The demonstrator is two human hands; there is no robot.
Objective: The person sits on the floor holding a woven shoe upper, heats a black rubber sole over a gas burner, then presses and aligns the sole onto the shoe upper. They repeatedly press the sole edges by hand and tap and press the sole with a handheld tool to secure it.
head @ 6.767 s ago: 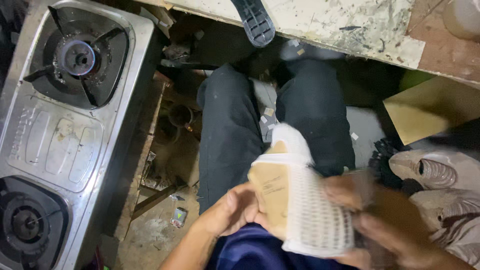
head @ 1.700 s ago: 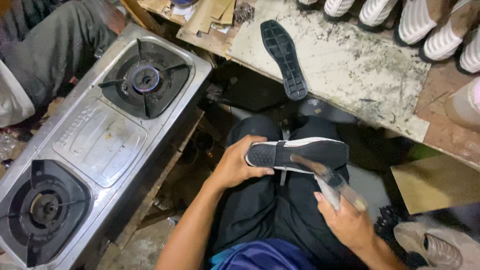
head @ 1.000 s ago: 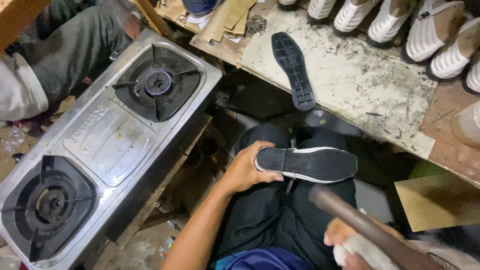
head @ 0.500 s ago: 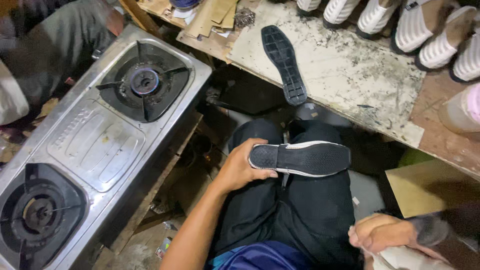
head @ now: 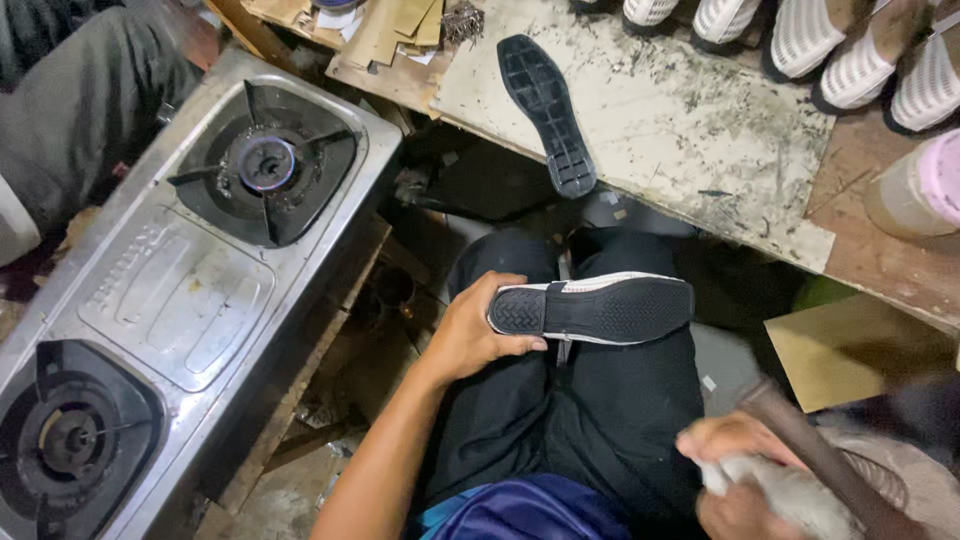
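Note:
My left hand (head: 480,335) grips the heel end of a shoe (head: 600,310) that lies sole-up across my lap, its black sole edged in white. My right hand (head: 740,470) is low at the right, blurred, closed around a brown wooden handle (head: 820,460) together with a pale cloth (head: 790,495). The handle's far end runs out of view, so its head is hidden. A loose black sole (head: 548,112) lies on the stained board (head: 700,130) in front of my knees.
A steel two-burner gas stove (head: 180,290) stands at my left, with another person's grey-trousered leg (head: 80,120) beyond it. Several white mesh shoes (head: 860,55) line the back right. A pink-capped bottle (head: 920,190) and a tan card sheet (head: 850,345) sit at right.
My right hand dropped lower at the right with the handle and cloth, after swinging up a second ago. My left hand keeps the shoe sole-up on my lap.

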